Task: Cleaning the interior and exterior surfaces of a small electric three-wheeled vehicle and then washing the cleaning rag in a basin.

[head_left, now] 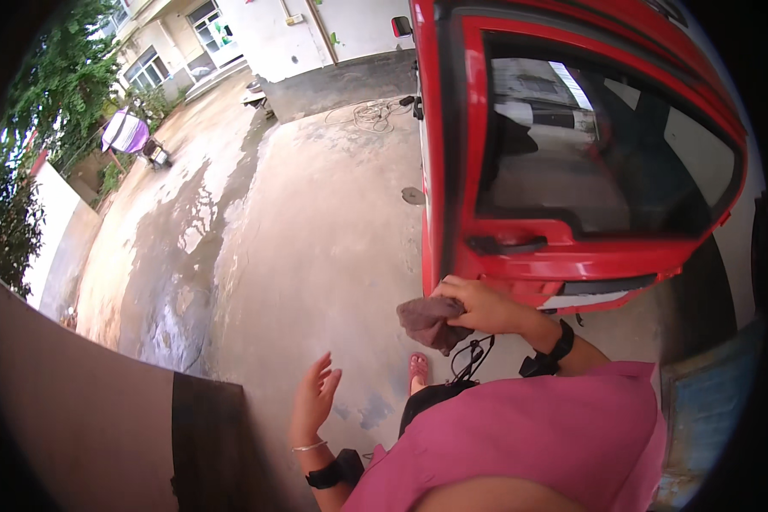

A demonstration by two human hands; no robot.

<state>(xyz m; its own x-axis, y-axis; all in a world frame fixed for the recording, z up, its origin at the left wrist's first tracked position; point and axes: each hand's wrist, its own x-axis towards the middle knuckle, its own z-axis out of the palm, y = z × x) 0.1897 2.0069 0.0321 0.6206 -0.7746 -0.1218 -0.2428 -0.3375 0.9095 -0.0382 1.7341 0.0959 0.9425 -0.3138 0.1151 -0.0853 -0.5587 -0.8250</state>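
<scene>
A brown cloth (429, 322) is clamped in the right grip (478, 305), pinched between thumb and fingers. The bulk of the cloth is carried at the left of the fingers; because it is bunched, no clear long axis is presented.

The governing relation is that between the cloth and the red door (606, 268). The cloth is located just below the lower left corner of the door, as seen from above. The door's left edge is directed away from the body, while its lower edge is extended toward the right. The lower corner is overlapped in view by the knuckles of the right grip; whether contact is made cannot be told.

The right grip is the nearer of the two to the door. The left grip (317, 388) is held empty, well apart from the door, with thumb and fingers separated, above the concrete floor (316, 256). A dark cable (472, 358) is seen just below the cloth.
</scene>
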